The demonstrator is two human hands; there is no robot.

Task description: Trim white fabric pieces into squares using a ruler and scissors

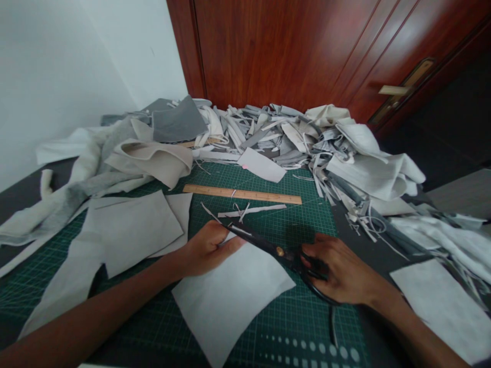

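Observation:
My left hand (pixel 205 250) rests at the top corner of a white fabric piece (pixel 230 296) on a green cutting mat (pixel 276 179), its fingers pinching the cloth. My right hand (pixel 341 271) grips the looped handles of black scissors (pixel 276 250). The long blades point up and left, crossing just above the fabric's corner beside my left fingers. A thin fabric strip (pixel 251 210) lies on the mat above the blades. The lower handle loop is partly hidden by my right hand.
A wooden ruler (pixel 241 194) lies across the mat. Beige fabric pieces (pixel 130 230) lie at the left, and a white piece (pixel 441 306) lies at the right. A large heap of grey and white fabric scraps (pixel 268 133) stands behind, before a red-brown wooden door (pixel 287 51).

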